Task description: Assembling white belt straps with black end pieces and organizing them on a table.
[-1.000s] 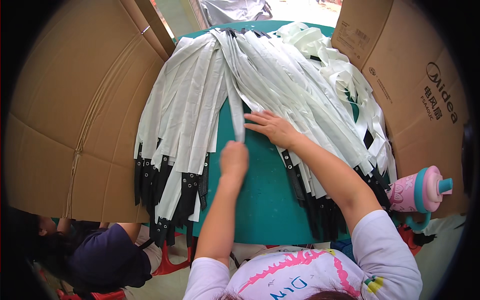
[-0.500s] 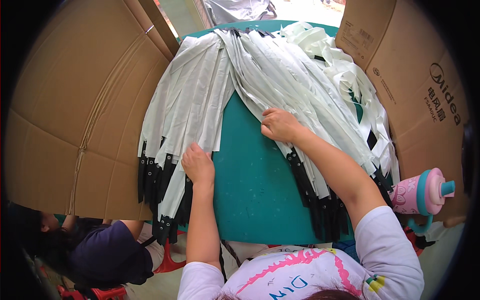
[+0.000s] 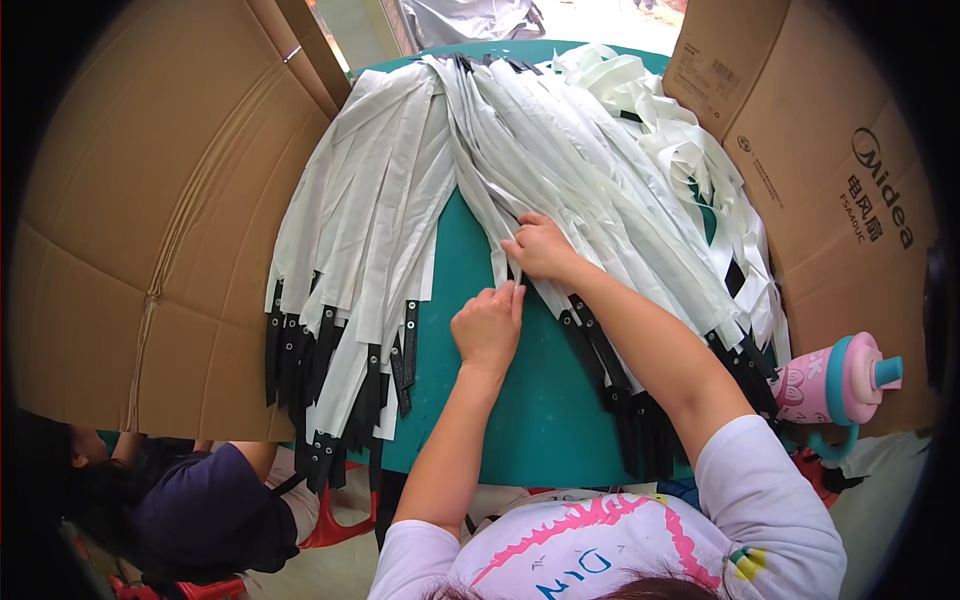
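Long white fabric strips lie in two fanned bundles, one on the left point(image 3: 365, 190) and one on the right point(image 3: 580, 190), meeting at the far end. Many end in black tabs point(image 3: 325, 355) with small metal eyelets. At the inner edge of the right bundle, my right hand point(image 3: 543, 248) is closed on a white strip. Just below it, my left hand point(image 3: 486, 326) pinches the lower end of a strip point(image 3: 499, 262), thumb and finger pressed together. The fingers partly cover what they hold, and I cannot tell whether both grip the same strip.
The strips lie on a green table point(image 3: 470, 400). Cardboard walls stand at left point(image 3: 200, 200) and right point(image 3: 800, 190). Loose curled white strips point(image 3: 700, 160) are heaped at the right. A pink cup point(image 3: 825, 382) with a teal handle sits at the right edge. Another person point(image 3: 215, 500) is at lower left.
My left hand has moved right, from the left bundle to just below my right hand, leaving a black-ended strip behind. The right hand has shifted slightly left along the right bundle's edge.
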Demonstrator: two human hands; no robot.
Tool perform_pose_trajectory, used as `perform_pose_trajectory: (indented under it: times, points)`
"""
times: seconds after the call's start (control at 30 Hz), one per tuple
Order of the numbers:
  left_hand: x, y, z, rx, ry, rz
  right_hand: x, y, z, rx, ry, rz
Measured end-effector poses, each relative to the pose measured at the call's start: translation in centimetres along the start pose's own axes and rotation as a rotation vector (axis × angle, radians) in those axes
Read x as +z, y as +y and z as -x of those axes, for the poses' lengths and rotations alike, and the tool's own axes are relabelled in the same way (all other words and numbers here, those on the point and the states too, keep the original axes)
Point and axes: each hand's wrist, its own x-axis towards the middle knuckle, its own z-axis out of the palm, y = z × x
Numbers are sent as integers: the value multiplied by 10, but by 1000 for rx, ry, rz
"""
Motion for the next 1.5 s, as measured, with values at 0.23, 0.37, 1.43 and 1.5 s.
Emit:
perform_pose_trajectory:
  times: [0.23,0.37,1.43,1.5]
  points:
    - [14,-76,20,-91,234,295,0,8,0,-141,137,-59]
    - [-11,-45,11,-494,38,702,-11,19,8,-109,171,-50]
    - [-54,-102,11,-112,337,-296,-5,-13,1,-4,78,-125]
    - [-77,-119,19,-197,352,-530,-7,-13,2,-51,94,-218]
